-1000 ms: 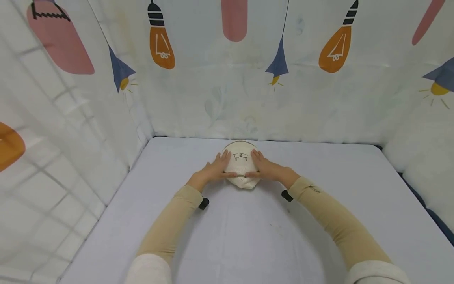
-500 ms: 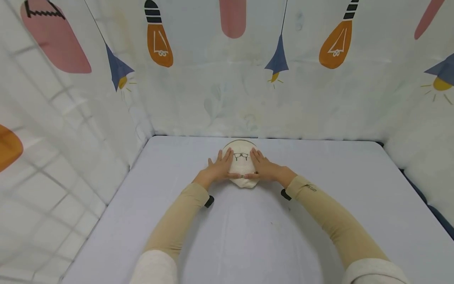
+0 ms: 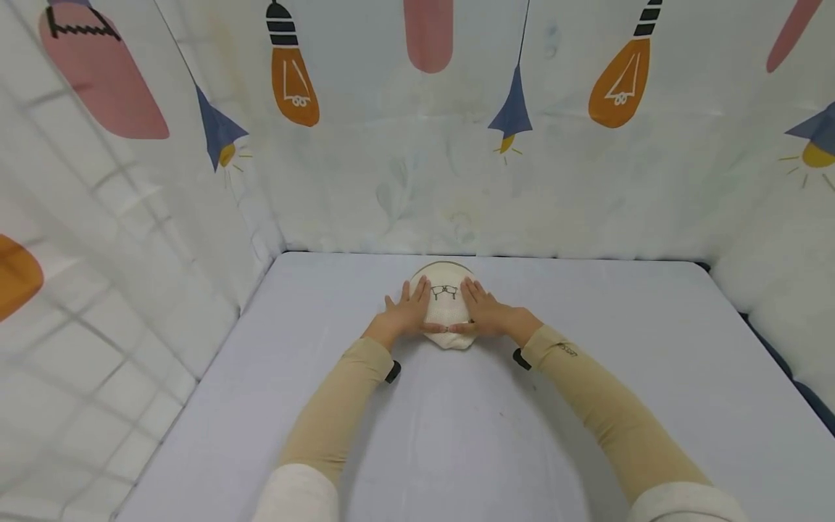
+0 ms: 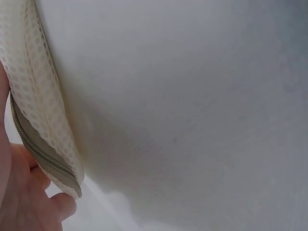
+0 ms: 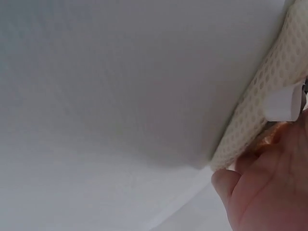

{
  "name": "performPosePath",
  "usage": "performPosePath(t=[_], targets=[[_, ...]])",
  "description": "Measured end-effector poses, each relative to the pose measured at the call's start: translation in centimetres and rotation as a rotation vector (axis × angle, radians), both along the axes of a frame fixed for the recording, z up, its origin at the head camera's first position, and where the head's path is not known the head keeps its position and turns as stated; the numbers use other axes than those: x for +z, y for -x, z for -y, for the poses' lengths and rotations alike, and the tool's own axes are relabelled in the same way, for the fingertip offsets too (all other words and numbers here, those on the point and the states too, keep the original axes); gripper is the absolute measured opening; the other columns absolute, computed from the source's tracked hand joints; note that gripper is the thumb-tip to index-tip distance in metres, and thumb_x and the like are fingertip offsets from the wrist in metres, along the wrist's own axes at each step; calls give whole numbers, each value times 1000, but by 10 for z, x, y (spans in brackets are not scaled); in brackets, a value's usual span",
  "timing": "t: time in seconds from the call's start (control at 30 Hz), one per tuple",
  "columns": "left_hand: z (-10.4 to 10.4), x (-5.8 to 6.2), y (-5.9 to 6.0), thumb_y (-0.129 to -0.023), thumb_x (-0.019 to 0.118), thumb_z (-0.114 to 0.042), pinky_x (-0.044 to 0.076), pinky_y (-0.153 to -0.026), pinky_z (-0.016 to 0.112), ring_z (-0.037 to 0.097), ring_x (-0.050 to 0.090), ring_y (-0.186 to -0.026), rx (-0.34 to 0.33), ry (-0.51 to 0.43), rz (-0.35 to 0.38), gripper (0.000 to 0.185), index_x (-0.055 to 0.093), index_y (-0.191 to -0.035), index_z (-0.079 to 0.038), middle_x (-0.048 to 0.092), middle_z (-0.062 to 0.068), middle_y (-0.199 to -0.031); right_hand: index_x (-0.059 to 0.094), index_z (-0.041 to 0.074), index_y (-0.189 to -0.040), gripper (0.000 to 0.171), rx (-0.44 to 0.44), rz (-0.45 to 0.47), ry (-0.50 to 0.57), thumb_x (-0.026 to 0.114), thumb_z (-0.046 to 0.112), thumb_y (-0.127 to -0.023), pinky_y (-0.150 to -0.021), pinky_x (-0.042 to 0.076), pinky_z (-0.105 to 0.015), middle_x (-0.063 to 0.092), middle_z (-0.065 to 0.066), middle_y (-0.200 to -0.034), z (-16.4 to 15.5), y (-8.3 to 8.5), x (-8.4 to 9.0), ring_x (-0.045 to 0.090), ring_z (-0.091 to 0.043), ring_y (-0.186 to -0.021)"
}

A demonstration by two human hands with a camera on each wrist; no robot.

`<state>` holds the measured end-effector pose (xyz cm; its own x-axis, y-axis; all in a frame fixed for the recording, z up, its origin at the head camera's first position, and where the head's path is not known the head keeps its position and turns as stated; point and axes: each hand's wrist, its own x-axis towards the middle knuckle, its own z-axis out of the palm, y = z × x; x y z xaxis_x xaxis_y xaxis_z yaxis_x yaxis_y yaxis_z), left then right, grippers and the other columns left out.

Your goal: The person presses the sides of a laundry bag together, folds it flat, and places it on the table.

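Note:
A rounded cream mesh laundry bag [image 3: 447,313], printed with a dark glasses-like drawing, lies near the far edge of the table. My left hand [image 3: 407,316] rests on its left side, and my right hand [image 3: 492,316] on its right. Both have straight fingers pointing away; the thumbs stretch toward each other along the near part and nearly meet. In the left wrist view, a beige zipper [image 4: 45,156] runs along the bag's side next to the left hand. The right wrist view has a white tag [image 5: 284,103] sticking out beside the right hand. The bag's underside is hidden.
A pale cloth covers the table [image 3: 470,435]. Behind it hangs a white curtain [image 3: 365,188] printed with bulbs and lamps, and another curtain side [image 3: 98,348] closes off the left. Black wrist devices [image 3: 393,372] show below both wrists.
My left hand has slid right over the bag, bringing its thumb closer to the right thumb. The right hand has barely shifted. The bag stays in about the same place.

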<state>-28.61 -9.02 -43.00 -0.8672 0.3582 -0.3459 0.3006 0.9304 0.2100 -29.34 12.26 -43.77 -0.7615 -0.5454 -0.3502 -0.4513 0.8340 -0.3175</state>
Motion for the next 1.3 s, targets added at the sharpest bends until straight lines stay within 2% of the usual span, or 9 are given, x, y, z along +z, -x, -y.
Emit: performPosePath(t=[0.17, 0.33, 0.5, 0.73, 0.93, 1.07, 1.3], targets=[[-1, 1, 2, -96, 60, -62, 7, -115, 74, 41, -9, -154, 1, 1, -6, 110, -2, -164, -4, -13, 10, -171, -9, -10, -158, 103, -9, 16, -6, 51, 54, -105, -124, 6, -54, -15, -28, -165, 2, 2, 7, -12, -39, -154], [0, 3, 3, -96, 62, -61, 7, -115, 74, 42, -8, -154, 6, -12, 25, 107, 2, -164, -4, -10, 11, -171, -7, -10, -158, 104, -14, 34, -22, 51, 57, -104, -124, 8, -53, -12, -28, -166, 2, 2, 9, -10, -38, -154], [0, 6, 2, -97, 62, -60, 8, -115, 74, 43, -5, -154, 3, -21, 29, 105, 5, -164, -3, -7, 12, -171, -5, -10, -158, 101, -18, 38, 6, 52, 54, -104, -124, 7, -53, -10, -28, -166, 2, 1, 10, -9, -39, -155], [2, 8, 3, -98, 58, -60, 7, -115, 74, 43, -8, -154, 3, -63, 49, 105, 1, -164, -2, -11, 13, -170, -8, -11, -158, 101, -25, 35, 46, 49, 54, -105, -123, 7, -55, -14, -28, -166, 0, 1, 9, -13, -38, -154], [6, 6, 1, -100, 56, -60, 8, -114, 75, 45, -12, -153, 22, -120, 90, 105, -5, -163, -1, -14, 15, -170, -13, -9, -157, 106, -30, 111, 108, 56, 52, -103, -124, 3, -52, -19, -25, -166, -6, -2, 12, -17, -36, -154], [5, 6, -4, -97, 61, -60, 6, -113, 77, 45, -15, -152, 38, -139, 91, 112, -9, -162, -1, -18, 16, -168, -17, -10, -155, 113, -24, 136, 127, 63, 49, -101, -124, 2, -51, -23, -25, -164, -11, -6, 12, -19, -37, -153], [-5, 9, -7, -92, 72, -55, 8, -112, 78, 46, -15, -152, 88, -135, 70, 119, -6, -161, 3, -18, 20, -167, -16, -12, -154, 113, -38, 111, 160, 62, 49, -101, -124, 1, -52, -24, -28, -163, -9, -7, 11, -20, -39, -152]])
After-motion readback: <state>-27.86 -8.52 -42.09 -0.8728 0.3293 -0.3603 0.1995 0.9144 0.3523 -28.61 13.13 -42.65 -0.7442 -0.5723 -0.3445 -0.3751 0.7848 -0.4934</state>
